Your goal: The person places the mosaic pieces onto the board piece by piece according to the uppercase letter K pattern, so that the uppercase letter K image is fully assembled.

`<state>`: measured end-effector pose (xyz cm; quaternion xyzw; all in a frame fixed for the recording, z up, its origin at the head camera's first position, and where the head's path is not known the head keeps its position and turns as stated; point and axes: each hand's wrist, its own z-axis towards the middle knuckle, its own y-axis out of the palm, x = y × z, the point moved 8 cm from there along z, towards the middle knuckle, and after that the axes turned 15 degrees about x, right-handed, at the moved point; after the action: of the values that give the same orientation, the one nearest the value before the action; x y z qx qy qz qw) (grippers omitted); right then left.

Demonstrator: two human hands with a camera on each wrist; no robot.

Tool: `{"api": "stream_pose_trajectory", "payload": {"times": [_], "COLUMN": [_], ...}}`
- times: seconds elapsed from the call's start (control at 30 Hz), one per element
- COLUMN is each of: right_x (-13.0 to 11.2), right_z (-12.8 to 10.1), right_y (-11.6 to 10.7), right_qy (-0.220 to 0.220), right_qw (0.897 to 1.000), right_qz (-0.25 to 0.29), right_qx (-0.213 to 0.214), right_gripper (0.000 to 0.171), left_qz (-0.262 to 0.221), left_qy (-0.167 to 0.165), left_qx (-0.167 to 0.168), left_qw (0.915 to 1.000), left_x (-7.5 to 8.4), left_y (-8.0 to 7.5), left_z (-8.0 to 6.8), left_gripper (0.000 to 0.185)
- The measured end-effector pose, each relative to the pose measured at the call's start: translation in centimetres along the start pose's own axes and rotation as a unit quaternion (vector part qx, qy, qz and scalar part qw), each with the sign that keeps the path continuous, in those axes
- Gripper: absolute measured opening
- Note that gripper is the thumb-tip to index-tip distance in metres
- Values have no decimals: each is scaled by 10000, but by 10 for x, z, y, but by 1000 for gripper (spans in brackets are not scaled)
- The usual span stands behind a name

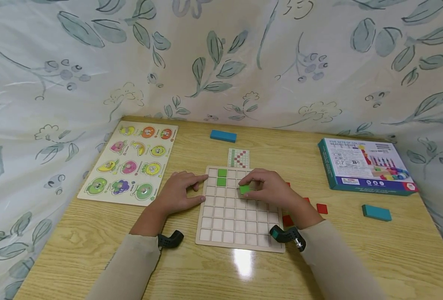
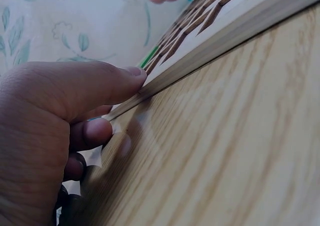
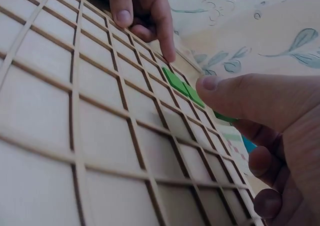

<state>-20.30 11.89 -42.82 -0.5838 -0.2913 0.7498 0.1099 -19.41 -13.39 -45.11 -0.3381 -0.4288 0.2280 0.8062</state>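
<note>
Green tile point(image 1: 244, 189), pale gridded board point(image 1: 229, 225), leaf-patterned cloth point(image 1: 244, 54).

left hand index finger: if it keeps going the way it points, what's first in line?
The left hand lies at the wooden grid board's left edge, index finger pointing right along the top row. First in line, probably: the two green square tiles in the second column; depth is uncertain.

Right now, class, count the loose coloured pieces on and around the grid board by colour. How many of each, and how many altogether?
Green tiles: 3, with 2 set in the grid board and 1 pinched by the right hand.
Red tiles: at least 4 showing, some partly hidden by that hand.
Blue blocks: 2.
Total: at least 9.
</note>
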Motion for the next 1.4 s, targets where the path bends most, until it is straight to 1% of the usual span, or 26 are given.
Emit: {"api": "stream_pose_trajectory", "payload": {"times": [0.27,0.7,0.93,1.17,1.4], "right_x": [-10,-22,-21,-25,-22], "right_z": [10,19,21,21,22], "right_y": [19,49,57,61,65], "right_qy": [-198,-378,-390,-589,-449], "right_qw": [9997,9987,9968,9940,9930], "right_qz": [-34,-332,-680,-915,-1082], "right_qx": [-125,85,168,133,111], "right_gripper": [31,30,30,30,29], "left_qz": [40,26,37,16,-33], "left_qy": [-41,42,-2,-142,-176], "left_qx": [-25,8,-26,-68,-77], "left_qw": [10000,10000,10000,9999,9998], "left_x": [0,1,0,-3,-3], "left_y": [0,-1,0,1,0], "left_z": [0,1,2,2,2], "left_gripper": [54,54,54,55,54]}}
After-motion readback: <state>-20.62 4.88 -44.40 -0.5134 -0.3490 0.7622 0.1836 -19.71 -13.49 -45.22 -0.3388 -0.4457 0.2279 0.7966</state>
